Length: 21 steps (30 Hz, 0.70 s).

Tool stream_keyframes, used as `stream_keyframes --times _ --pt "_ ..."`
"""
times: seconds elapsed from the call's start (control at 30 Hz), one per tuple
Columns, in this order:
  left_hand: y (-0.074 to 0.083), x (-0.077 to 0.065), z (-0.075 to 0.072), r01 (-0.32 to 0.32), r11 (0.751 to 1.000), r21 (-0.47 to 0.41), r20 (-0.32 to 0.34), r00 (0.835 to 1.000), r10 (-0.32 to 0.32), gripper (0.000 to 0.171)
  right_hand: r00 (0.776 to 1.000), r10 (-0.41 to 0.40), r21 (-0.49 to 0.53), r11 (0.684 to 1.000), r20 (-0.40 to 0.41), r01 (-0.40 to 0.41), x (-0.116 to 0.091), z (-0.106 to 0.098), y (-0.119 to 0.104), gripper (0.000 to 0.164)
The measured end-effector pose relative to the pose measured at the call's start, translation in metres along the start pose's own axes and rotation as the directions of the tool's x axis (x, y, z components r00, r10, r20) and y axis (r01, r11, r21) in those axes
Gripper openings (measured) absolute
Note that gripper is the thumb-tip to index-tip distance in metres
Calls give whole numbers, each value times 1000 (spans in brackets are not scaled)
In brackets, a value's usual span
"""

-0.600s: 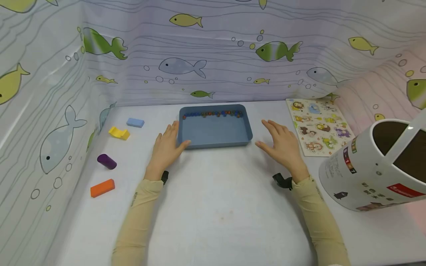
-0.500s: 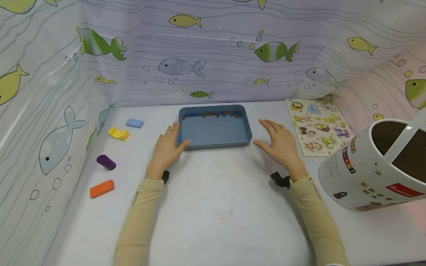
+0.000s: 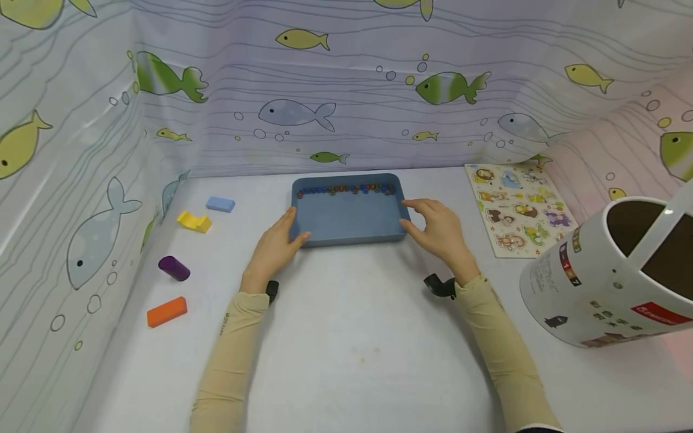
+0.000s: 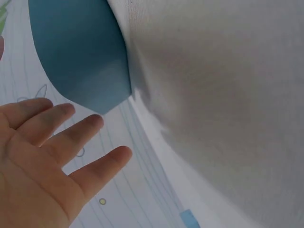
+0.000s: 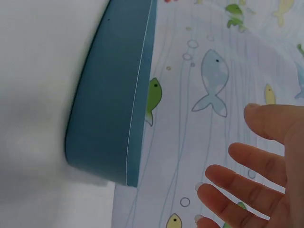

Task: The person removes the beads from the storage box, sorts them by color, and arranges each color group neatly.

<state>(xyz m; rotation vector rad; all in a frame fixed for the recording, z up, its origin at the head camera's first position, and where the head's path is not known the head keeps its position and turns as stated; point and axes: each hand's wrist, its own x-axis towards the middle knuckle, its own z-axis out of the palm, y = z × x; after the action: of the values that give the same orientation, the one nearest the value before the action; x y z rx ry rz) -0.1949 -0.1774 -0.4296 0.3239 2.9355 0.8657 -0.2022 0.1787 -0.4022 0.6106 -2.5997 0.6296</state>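
A shallow blue-grey tray (image 3: 352, 216) lies on the white table, with a row of small blue, red and greenish beads (image 3: 346, 189) along its far side. At the tray's left edge is my left hand (image 3: 273, 246), fingers extended and thumb spread toward the near corner. My right hand (image 3: 435, 228) is at the tray's right edge, fingers loosely straight. In the left wrist view, the fingertips lie close to the tray wall (image 4: 80, 57); contact is hard to tell. A gap shows between the right hand's fingers and the tray (image 5: 109, 104) in the right wrist view.
To the left lie a blue block (image 3: 220, 204), a yellow curved block (image 3: 194, 222), a purple cylinder (image 3: 174, 268) and an orange block (image 3: 167, 311). On the right are an animal picture board (image 3: 520, 207) and a large white bucket (image 3: 590, 288). A fish-print curtain (image 3: 368, 90) surrounds the table.
My right hand has moved left, from beside the tray to its right edge. The left hand has shifted slightly but stays at the left edge. The tray has not visibly moved.
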Motion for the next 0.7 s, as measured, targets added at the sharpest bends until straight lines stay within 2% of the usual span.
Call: stream_keyframes --times 0.2,0.37,0.7 --pt "-1 2 1 17 999 -34 65 998 -14 74 999 31 123 992 37 -35 13 8 -5 35" --pt "0 5 2 20 999 -34 109 994 -17 73 994 63 225 971 88 -82 28 15 -13 31" --pt "-3 4 5 34 999 -28 122 992 -30 72 981 89 372 916 174 -149 69 37 -34 28"
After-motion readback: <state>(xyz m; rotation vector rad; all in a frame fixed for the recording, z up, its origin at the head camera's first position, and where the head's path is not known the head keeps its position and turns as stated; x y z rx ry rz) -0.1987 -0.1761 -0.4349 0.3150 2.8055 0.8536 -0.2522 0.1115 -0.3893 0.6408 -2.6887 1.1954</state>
